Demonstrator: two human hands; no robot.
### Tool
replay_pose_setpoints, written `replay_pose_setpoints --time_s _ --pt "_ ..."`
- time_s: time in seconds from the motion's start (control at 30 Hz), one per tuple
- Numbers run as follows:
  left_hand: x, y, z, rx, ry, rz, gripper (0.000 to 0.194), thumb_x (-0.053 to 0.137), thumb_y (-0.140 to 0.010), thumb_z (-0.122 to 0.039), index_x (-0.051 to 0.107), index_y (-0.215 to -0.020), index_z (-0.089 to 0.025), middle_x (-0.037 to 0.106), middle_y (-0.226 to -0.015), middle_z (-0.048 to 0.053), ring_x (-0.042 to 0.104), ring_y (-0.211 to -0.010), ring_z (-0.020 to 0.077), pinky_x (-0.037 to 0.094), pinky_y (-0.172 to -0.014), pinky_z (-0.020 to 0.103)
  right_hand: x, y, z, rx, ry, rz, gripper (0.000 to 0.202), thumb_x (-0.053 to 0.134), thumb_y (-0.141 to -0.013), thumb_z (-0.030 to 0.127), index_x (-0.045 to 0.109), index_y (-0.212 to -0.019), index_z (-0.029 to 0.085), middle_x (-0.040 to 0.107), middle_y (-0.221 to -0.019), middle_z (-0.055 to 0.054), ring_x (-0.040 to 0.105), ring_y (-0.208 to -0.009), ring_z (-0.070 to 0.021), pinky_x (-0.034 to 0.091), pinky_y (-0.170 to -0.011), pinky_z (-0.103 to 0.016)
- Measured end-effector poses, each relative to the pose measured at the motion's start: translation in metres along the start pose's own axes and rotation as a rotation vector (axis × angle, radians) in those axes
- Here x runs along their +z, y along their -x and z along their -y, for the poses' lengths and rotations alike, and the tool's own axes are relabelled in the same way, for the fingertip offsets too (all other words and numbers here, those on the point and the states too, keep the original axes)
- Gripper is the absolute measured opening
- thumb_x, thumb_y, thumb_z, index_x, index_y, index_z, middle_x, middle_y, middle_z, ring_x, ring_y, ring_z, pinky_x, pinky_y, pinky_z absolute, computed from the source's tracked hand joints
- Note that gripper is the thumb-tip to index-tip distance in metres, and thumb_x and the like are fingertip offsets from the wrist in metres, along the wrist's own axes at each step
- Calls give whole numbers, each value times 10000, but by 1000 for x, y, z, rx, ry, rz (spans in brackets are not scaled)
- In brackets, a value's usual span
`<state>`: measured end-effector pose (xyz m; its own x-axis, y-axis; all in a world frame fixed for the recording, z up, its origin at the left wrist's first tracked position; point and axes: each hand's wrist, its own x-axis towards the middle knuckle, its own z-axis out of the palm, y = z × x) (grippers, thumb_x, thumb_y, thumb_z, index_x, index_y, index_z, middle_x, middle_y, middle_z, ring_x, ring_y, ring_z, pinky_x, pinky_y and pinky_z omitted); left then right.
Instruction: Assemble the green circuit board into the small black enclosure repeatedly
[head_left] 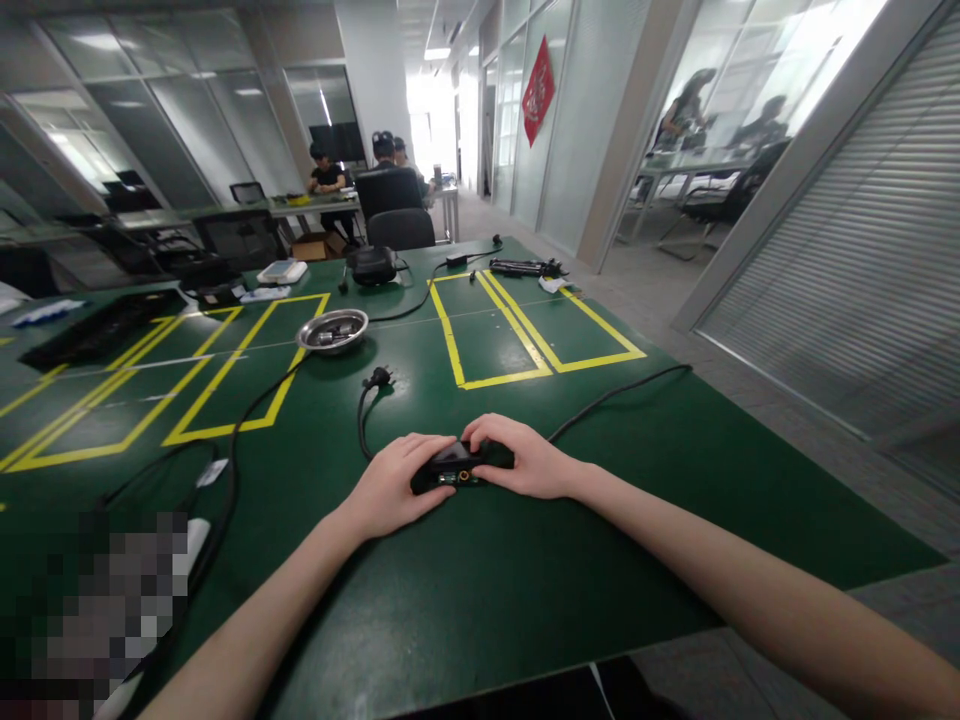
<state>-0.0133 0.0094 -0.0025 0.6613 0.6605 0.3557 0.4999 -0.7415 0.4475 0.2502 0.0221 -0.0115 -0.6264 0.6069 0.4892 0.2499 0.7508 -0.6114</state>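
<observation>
Black adapter (452,460) on green surface (480,590), between both hands, near edge open with small parts showing. Left hand (397,485): fingers curled round its left end, thumb along near side. Right hand (521,457): fingers bent over top at right end, thumb on near side. Both grips narrow, closed on adapter. Black plug (379,378) beyond left hand; metal bowl (332,331) farther off.
</observation>
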Motion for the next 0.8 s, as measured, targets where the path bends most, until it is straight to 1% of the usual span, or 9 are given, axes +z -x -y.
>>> replay_pose_setpoints --time_s 0.1,0.2,0.3,0.37,0.43,0.53,0.6,0.7,0.8 --pt "1 1 -1 15 24 -22 434 728 -907 -265 621 -1326 -225 727 -1241 103 703 -1124 252 573 -1012 409 -2 1 6 -27 -4 6 174 687 -875 163 561 -987 206 644 -1120 -96 615 -1036 -218 527 -932 -386" --pt "1 1 -2 10 24 -24 382 726 -911 -268 643 -1282 -225 734 -1200 95 712 -1083 242 581 -986 394 -3 1 10 -36 19 34 217 697 -834 128 553 -974 208 627 -1137 -103 596 -1049 -226 525 -929 -389" --pt "0 0 -2 -2 18 -21 363 744 -894 -268 655 -1242 -219 743 -1146 87 711 -1039 239 583 -960 393 -2 2 10 -35 30 46 224 708 -843 129 564 -996 207 640 -1150 -109 601 -1069 -232 526 -949 -405" --pt "-1 0 -3 -14 8 -30 356 761 -878 -274 662 -1215 -213 743 -1116 84 706 -1022 241 582 -938 389 0 2 9 -26 35 55 207 710 -872 148 590 -1032 202 653 -1167 -115 611 -1091 -235 528 -963 -416" --pt "-1 -1 -3 -32 0 -35 354 771 -868 -284 668 -1200 -216 739 -1101 81 702 -1010 242 579 -922 386 1 3 9 -14 52 72 234 719 -888 169 622 -1099 202 665 -1197 -123 616 -1122 -243 530 -977 -428" --pt "-1 0 -3 -41 7 -34 338 763 -871 -293 672 -1188 -221 735 -1084 75 698 -1000 239 573 -914 383 1 3 8 -13 82 109 395 783 -850 197 638 -1217 210 677 -1236 -129 620 -1146 -257 533 -988 -444" --pt "0 0 -3 -31 14 -31 310 753 -881 -296 670 -1169 -216 735 -1076 77 692 -998 241 568 -911 387 1 2 9 -18 94 127 471 814 -822 205 635 -1258 211 685 -1243 -127 627 -1145 -259 537 -985 -442" --pt "0 -1 -4 -19 0 -28 259 717 -923 -319 655 -1144 -200 735 -1063 86 682 -985 248 560 -893 396 0 1 9 -19 146 137 447 791 -840 199 638 -1260 200 701 -1215 -123 636 -1106 -254 543 -955 -424" --pt "-2 -3 -7 -25 -43 -11 212 638 -982 -359 644 -1107 -189 730 -1012 86 675 -934 249 552 -853 394 2 -1 9 -21 252 144 431 748 -873 221 625 -1283 172 715 -1147 -128 641 -1031 -255 545 -904 -413"
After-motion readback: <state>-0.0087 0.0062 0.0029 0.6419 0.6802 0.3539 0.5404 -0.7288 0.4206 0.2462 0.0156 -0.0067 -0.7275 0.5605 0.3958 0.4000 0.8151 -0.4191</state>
